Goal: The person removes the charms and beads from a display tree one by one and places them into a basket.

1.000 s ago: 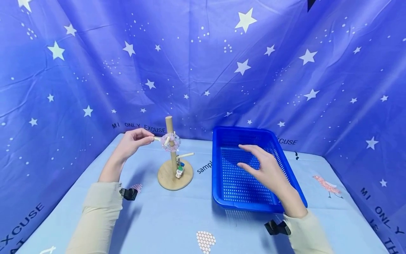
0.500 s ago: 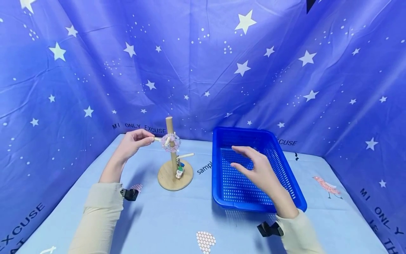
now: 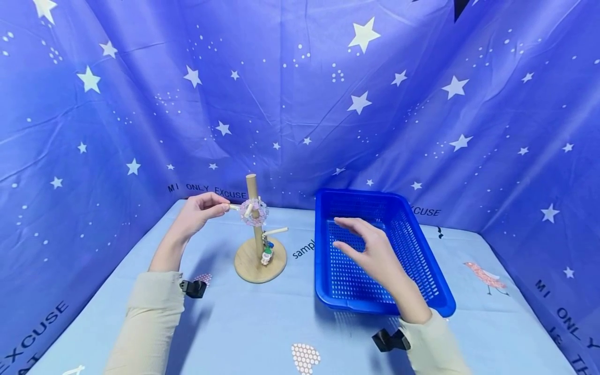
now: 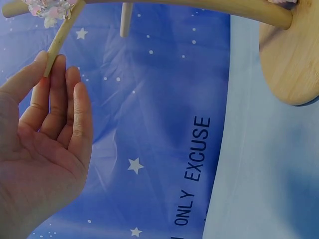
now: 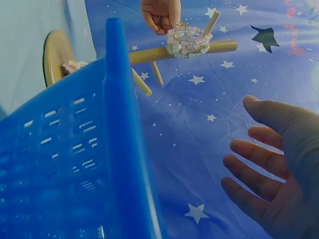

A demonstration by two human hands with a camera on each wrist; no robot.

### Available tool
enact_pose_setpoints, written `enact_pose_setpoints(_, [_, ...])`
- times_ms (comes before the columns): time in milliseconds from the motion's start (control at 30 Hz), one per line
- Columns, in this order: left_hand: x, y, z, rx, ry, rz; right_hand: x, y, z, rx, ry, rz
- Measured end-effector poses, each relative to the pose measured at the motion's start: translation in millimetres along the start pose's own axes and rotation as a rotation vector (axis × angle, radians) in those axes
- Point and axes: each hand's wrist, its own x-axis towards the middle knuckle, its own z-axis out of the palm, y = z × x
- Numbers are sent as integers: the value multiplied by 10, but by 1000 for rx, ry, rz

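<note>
The left hand (image 3: 200, 214) pinches the tip of a pale upper peg (image 3: 234, 207) between thumb and fingers, while the right hand (image 3: 372, 252) holds nothing, its thumb and fingers set wide apart in front of the blue basket (image 3: 347, 303); just right of the left hand is the pink beaded ring (image 3: 262, 216), high on the wooden stand (image 3: 252, 185), though whether it loops round the post or only sits over the pegs I cannot tell; below it, lower right of the left hand, a small green, white and blue charm (image 3: 267, 256) hangs by a lower peg (image 3: 276, 230). The likeliest trouble is the stand itself: it looks slender and top-heavy on its round base (image 3: 250, 268), so a sideways pull by the left hand could tip or twist it; a jolt might also set the charm swinging or shake it off its peg; the beads could snag on the peg ends if drawn off at a slant; the right hand, crossing left, might catch the basket's near wall and shove it. Under both hands the counter (image 3: 244, 323) wears a light blue cloth, with a heart print nearer the person than either hand and a pink bird print right of the right hand; beyond the hands and to either side rises a deep blue star-printed curtain (image 3: 290, 104), lettered along its lower edge, softly creased and brightly lit.
</note>
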Motion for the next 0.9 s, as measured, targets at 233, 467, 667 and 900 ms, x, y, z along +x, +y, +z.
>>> enact_pose_setpoints(233, [3,-17,-4,-3,-2,8,65,-54,62,18,-13,-16])
enact_pose_setpoints(467, [-3,-12,-5,-5,0,14,110,-116,140,19,-10,-8])
enact_pose_setpoints(667, [1,-25,-5,-12,3,14,160,-176,228,45,-5,-21])
enact_pose_setpoints(900, [10,-38,-1,-27,-2,8,230,-252,330,53,-23,-24])
